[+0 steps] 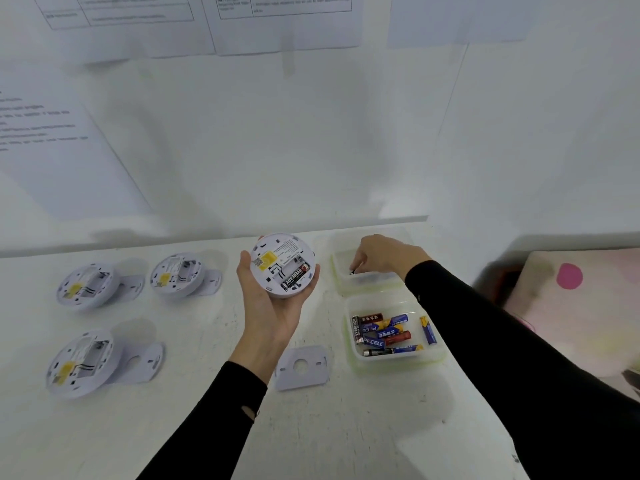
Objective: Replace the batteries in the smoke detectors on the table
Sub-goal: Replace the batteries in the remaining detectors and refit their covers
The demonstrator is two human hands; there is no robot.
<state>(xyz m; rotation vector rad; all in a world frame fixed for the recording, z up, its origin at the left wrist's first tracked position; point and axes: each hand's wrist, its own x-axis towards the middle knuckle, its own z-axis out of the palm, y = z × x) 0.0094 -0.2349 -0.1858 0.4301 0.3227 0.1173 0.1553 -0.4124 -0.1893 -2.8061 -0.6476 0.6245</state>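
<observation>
One dark item, perhaps a battery (pixel 352 271), half-hidden by right hand (pixel 388 252).

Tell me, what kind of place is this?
Probably a plain indoor workstation set up for a task: a white table against white walls, printed instruction sheets taped up, and open smoke detectors laid out.

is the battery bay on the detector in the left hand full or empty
Half full. The detector held in the left hand shows one black battery in its open bay, and the slot beside it is bare.
</observation>
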